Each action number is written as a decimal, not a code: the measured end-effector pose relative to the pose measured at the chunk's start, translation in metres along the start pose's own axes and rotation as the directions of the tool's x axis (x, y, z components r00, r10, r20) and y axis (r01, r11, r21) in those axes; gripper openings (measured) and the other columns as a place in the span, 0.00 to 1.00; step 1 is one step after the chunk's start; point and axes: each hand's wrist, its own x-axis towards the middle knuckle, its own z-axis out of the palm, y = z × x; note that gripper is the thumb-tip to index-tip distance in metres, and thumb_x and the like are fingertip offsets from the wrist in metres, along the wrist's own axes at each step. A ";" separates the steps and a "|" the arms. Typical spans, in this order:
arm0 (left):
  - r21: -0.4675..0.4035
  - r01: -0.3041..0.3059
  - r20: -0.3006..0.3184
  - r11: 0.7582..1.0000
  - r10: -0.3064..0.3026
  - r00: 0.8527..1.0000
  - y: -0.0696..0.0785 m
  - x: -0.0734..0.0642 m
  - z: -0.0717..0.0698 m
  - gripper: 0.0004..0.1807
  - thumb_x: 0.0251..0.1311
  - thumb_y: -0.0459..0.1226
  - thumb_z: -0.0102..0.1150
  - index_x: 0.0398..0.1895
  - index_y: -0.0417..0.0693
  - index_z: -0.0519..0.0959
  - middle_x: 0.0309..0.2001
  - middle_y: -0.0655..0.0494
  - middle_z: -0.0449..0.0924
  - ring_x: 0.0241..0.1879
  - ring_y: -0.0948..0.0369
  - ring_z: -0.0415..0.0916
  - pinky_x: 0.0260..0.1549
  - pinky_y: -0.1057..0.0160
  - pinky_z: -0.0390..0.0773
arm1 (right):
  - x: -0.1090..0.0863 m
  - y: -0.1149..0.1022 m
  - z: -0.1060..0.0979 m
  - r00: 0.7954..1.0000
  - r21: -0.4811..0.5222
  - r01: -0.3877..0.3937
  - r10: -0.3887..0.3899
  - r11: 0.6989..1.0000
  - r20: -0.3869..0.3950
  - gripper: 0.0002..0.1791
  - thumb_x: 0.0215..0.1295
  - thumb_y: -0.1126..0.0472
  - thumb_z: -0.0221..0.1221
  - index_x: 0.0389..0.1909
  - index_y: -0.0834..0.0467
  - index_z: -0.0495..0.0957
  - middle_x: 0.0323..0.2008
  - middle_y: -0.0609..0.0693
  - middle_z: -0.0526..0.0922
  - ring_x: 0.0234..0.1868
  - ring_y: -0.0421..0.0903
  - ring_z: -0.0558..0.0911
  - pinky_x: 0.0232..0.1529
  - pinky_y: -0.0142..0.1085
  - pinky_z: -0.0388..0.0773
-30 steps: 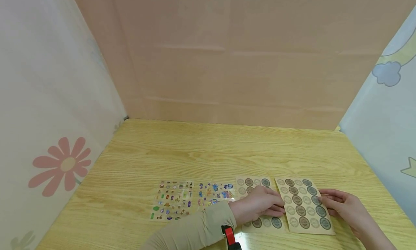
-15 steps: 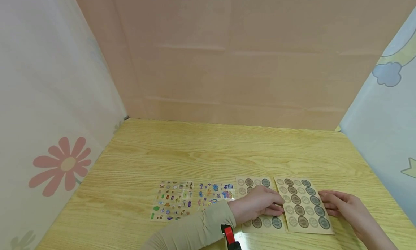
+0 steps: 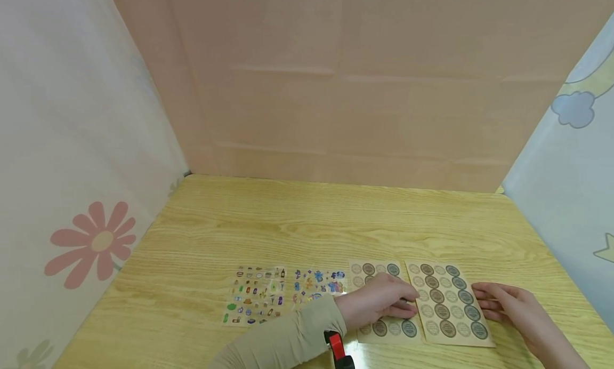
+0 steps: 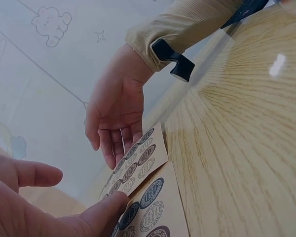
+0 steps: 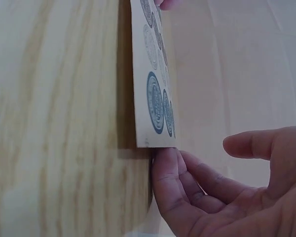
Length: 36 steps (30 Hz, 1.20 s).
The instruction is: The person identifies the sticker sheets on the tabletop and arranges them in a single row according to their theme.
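Note:
Two brown kraft sheets of round stickers lie side by side on the wooden table (image 3: 307, 225). My left hand (image 3: 405, 303) rests flat on the left sheet (image 3: 371, 269), its fingertips (image 4: 106, 207) touching the left edge of the right sheet (image 3: 448, 299). At that sheet's right edge is my right hand (image 3: 484, 301), its fingers nearly straight. In the right wrist view the fingers (image 5: 175, 182) sit at the edge of the right sheet (image 5: 155, 98) and the thumb stands apart. The left wrist view shows the right hand (image 4: 116, 118) reaching down onto the sheet (image 4: 138, 158).
Left of the kraft sheets lie two clear sheets of small coloured stickers (image 3: 254, 297) (image 3: 317, 285). A cardboard panel (image 3: 336, 91) closes the back; a flower-print cloth (image 3: 91, 246) and a pale printed cloth (image 3: 566, 171) close the sides. A red and black clip (image 3: 337, 347) sits at my left wrist.
The right kraft sheet has shifted and straightened a little beside the left sheet. Both hands stay at its edges, barely moved.

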 end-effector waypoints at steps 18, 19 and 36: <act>-0.008 -0.005 0.018 1.000 0.006 1.000 0.006 -0.006 -0.003 0.04 0.55 0.28 0.59 0.32 0.34 0.79 0.37 0.43 0.77 0.33 0.53 0.80 0.40 0.60 0.84 | -0.001 0.004 -0.005 0.999 0.069 0.036 -0.038 0.997 0.029 0.20 0.77 0.57 0.44 0.48 0.69 0.78 0.37 0.45 0.85 0.37 0.40 0.84 0.40 0.36 0.84; 0.002 -0.010 0.028 1.000 0.010 1.000 0.008 -0.007 -0.005 0.03 0.55 0.29 0.59 0.29 0.35 0.78 0.38 0.43 0.78 0.33 0.53 0.80 0.40 0.59 0.84 | -0.001 0.005 -0.005 0.998 0.076 0.045 -0.048 0.996 0.030 0.19 0.77 0.57 0.44 0.46 0.66 0.79 0.37 0.44 0.85 0.37 0.40 0.84 0.39 0.36 0.84; 0.108 -0.138 0.161 0.984 0.120 0.980 0.043 -0.047 -0.080 0.15 0.61 0.39 0.59 0.48 0.40 0.80 0.50 0.48 0.78 0.48 0.51 0.79 0.48 0.57 0.80 | 0.003 -0.002 0.011 0.958 -0.439 0.240 -0.285 0.866 -0.038 0.29 0.65 0.53 0.62 0.59 0.69 0.71 0.49 0.57 0.81 0.40 0.30 0.79 0.35 0.25 0.79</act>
